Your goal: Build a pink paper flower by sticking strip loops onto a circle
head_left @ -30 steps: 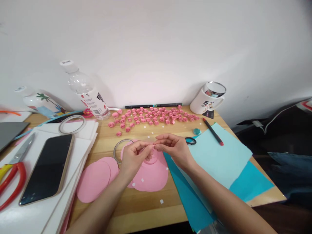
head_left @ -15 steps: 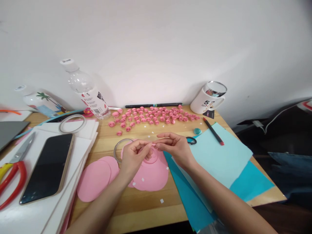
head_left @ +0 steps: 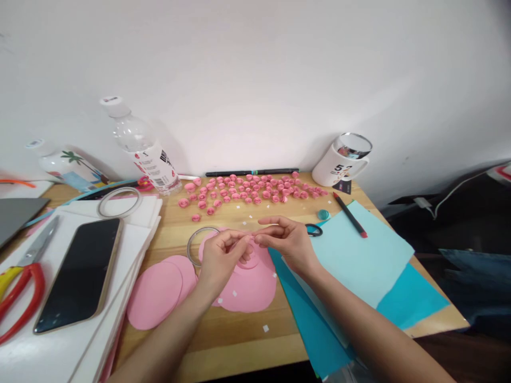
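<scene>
My left hand [head_left: 219, 256] and my right hand [head_left: 285, 240] meet fingertip to fingertip above the pink paper circles [head_left: 247, 284] at the middle of the wooden table [head_left: 235, 340]. Both pinch a small pink paper strip [head_left: 252, 239] between thumbs and forefingers. A pink spiral of cut paper [head_left: 250, 260] lies under the hands. Behind them, several small rolled pink paper roses [head_left: 247, 191] are spread in rows near the wall. Another pink circle [head_left: 155, 295] lies at the left of the hands.
A wire ring [head_left: 196, 246] lies by the left hand. Blue paper sheets [head_left: 359, 266] with a red pen [head_left: 349, 214] lie right. A phone [head_left: 77, 274] on white sheets, red-handled scissors [head_left: 19, 287], a bottle [head_left: 139, 146], a mug [head_left: 341, 159], small scissors [head_left: 313, 230].
The hands stay together over the pink circles; the fingers have shifted slightly on the small pink strip. Nothing else on the table has moved.
</scene>
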Motion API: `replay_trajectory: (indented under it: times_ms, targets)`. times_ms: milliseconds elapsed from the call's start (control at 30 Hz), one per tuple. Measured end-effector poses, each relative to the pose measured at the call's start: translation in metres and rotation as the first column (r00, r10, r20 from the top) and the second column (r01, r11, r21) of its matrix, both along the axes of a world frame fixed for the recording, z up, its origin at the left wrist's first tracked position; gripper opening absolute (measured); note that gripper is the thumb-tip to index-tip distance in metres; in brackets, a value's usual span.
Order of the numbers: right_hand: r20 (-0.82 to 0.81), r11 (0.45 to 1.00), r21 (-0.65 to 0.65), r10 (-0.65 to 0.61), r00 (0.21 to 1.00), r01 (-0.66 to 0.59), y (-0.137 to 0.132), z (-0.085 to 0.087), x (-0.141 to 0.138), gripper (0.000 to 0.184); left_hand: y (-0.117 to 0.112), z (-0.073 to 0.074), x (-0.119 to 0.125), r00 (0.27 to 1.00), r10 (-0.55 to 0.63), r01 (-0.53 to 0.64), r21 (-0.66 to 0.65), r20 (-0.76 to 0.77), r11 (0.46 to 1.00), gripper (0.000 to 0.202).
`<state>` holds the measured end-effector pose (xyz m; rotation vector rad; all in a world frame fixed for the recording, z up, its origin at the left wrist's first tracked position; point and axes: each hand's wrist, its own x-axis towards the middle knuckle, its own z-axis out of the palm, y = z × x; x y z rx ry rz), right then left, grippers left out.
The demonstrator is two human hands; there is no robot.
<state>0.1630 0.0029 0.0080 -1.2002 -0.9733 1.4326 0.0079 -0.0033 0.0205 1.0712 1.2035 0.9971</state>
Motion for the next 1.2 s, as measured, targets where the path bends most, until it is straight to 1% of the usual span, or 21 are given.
replay_trajectory:
  times_ms: [233, 467, 667, 733, 867, 967, 1200]
  targets:
    - [-0.010, 1.000, -0.015, -0.022, 1.000, 0.022, -0.0007, 0.0022, -0.0013, 0.044, -0.0011, -0.0003, 0.0015, 1.000, -0.007, 0.007, 0.013, -0.001, 1.000, 0.012]
    - [0.004, 1.000, 0.013, -0.008, 1.000, 0.008, -0.0014, 0.0026, -0.0013, 0.041, -0.0007, -0.0019, -0.0003, 0.999, -0.044, 0.044, 0.007, 0.009, 0.999, 0.013]
    - [0.025, 0.998, 0.052, 0.019, 1.000, -0.020, -0.0012, -0.0007, -0.0013, 0.042, 0.0008, -0.0015, -0.0009, 1.000, -0.009, 0.009, 0.009, 0.024, 1.000, 0.015]
    - [0.021, 0.998, 0.053, 0.025, 0.999, -0.026, -0.0016, -0.0009, -0.0017, 0.041, 0.0009, -0.0014, -0.0008, 1.000, -0.016, 0.016, 0.004, 0.027, 1.000, 0.015]
    - [0.005, 1.000, 0.027, 0.007, 1.000, -0.007, -0.0019, -0.0003, -0.0021, 0.035, 0.0006, -0.0006, -0.0004, 0.999, -0.029, 0.029, 0.008, 0.032, 1.000, 0.015]
    - [-0.013, 1.000, 0.010, 0.005, 1.000, -0.005, -0.0014, -0.0001, -0.0018, 0.032, 0.0011, 0.0017, -0.0001, 1.000, 0.014, -0.014, -0.006, 0.009, 1.000, 0.014]
    - [-0.044, 1.000, 0.006, 0.020, 0.999, -0.020, -0.0017, 0.0010, -0.0013, 0.033, 0.0017, 0.0039, -0.0013, 1.000, 0.025, -0.025, -0.004, -0.011, 1.000, 0.013]
